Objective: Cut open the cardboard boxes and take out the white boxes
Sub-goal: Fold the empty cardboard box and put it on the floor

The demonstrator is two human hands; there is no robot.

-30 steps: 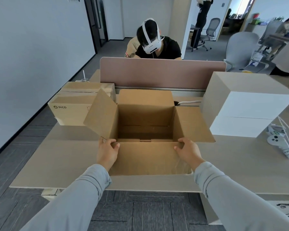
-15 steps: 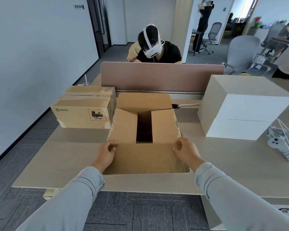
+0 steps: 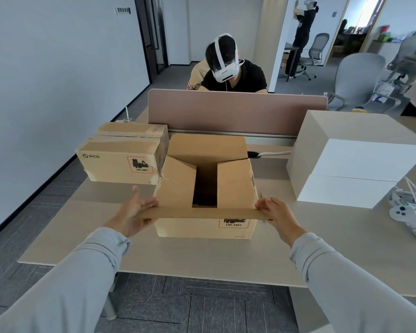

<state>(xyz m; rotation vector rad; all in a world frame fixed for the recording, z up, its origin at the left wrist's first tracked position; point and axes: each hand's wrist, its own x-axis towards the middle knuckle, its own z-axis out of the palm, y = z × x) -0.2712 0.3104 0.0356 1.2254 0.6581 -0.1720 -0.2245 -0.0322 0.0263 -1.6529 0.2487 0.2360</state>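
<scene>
An opened cardboard box (image 3: 235, 186) stands in the middle of the desk, its two side flaps folded in and a dark gap between them. Its near flap is raised edge-on; my left hand (image 3: 136, 212) grips its left end and my right hand (image 3: 275, 212) grips its right end. The far flap stands up behind. A sealed, taped cardboard box (image 3: 120, 159) lies to the left. Two white boxes (image 3: 353, 162) are stacked at the right.
White hand controllers (image 3: 408, 210) with cords lie at the desk's right edge. A pink divider panel (image 3: 235, 111) runs along the back, with a person in a white headset seated behind it. The desk (image 3: 202, 255) front edge is near me.
The side flaps went from spread open to folded inward. Both hands have lifted the near flap from hanging down to level with the box top.
</scene>
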